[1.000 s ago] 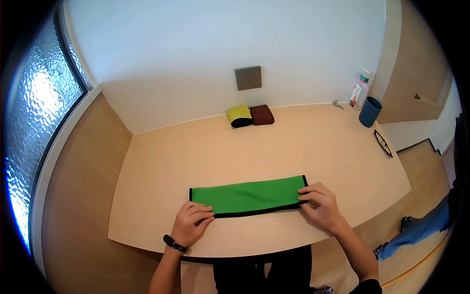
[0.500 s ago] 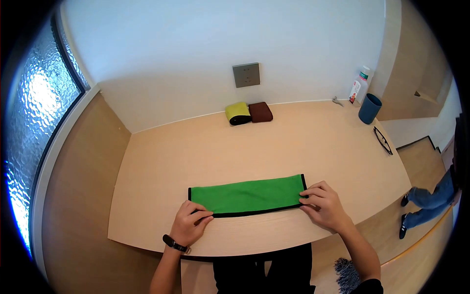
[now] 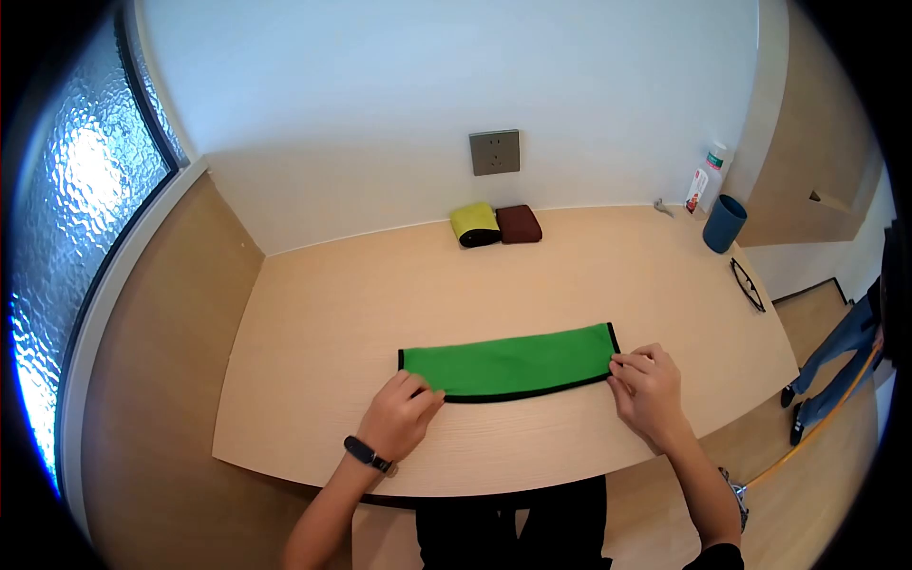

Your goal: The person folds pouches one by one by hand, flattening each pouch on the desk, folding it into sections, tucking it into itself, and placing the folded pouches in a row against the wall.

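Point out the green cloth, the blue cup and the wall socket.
Green cloth [image 3: 508, 367]: head view, middle of its upper face.
Blue cup [image 3: 724, 228]: head view, middle of its outer side.
Wall socket [image 3: 495, 153]: head view, middle of its front plate.

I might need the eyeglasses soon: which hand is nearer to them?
Right. The right hand is at the right end of the green cloth, left of the black-framed eyeglasses; the left hand is at the cloth's left end, much farther left.
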Demonstrator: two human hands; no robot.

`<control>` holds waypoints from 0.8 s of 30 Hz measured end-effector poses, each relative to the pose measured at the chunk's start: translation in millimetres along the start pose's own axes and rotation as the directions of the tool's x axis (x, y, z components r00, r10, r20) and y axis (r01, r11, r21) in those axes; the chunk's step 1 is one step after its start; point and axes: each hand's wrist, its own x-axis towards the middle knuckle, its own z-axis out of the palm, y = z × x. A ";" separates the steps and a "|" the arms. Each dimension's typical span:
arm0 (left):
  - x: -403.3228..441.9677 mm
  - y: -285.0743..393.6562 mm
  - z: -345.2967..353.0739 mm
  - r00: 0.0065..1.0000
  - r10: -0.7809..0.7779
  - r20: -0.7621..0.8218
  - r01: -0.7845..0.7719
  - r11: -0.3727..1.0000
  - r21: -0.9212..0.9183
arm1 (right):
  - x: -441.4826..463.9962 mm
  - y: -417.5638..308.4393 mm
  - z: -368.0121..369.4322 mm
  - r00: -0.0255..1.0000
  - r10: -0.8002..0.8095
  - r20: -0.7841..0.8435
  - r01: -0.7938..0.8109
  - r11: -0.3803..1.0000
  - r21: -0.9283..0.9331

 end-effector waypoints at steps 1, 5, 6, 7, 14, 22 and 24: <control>11.7 2.0 1.6 1.000 0.000 -0.005 0.000 1.000 -0.003 | 4.3 3.5 1.9 1.000 -0.004 0.001 0.004 1.000 -0.004; 42.5 1.9 5.4 0.980 -0.135 0.145 0.136 0.991 0.000 | 23.9 4.5 3.4 0.999 0.048 0.016 -0.049 0.996 0.070; 48.3 -2.3 16.8 0.991 -0.115 0.063 0.115 0.993 0.010 | 30.1 -0.9 6.4 0.998 0.058 0.019 -0.060 0.988 0.144; 52.5 -5.2 26.5 0.995 -0.097 -0.018 0.097 0.995 0.022 | 37.0 -8.4 11.2 0.998 0.053 0.014 -0.055 0.988 0.142; 63.8 -18.9 49.6 0.893 -0.245 0.379 0.130 0.944 0.303 | 67.7 -35.9 78.1 0.889 -0.079 0.451 0.078 0.997 0.022; 74.7 -35.7 51.7 0.910 -0.258 0.325 0.153 0.937 0.315 | 90.3 -21.7 96.4 0.860 -0.029 0.509 0.049 0.998 -0.026; 72.6 -37.5 48.5 0.914 -0.228 0.337 0.116 0.939 0.323 | 89.6 -19.3 90.8 0.850 -0.016 0.526 0.041 0.998 -0.036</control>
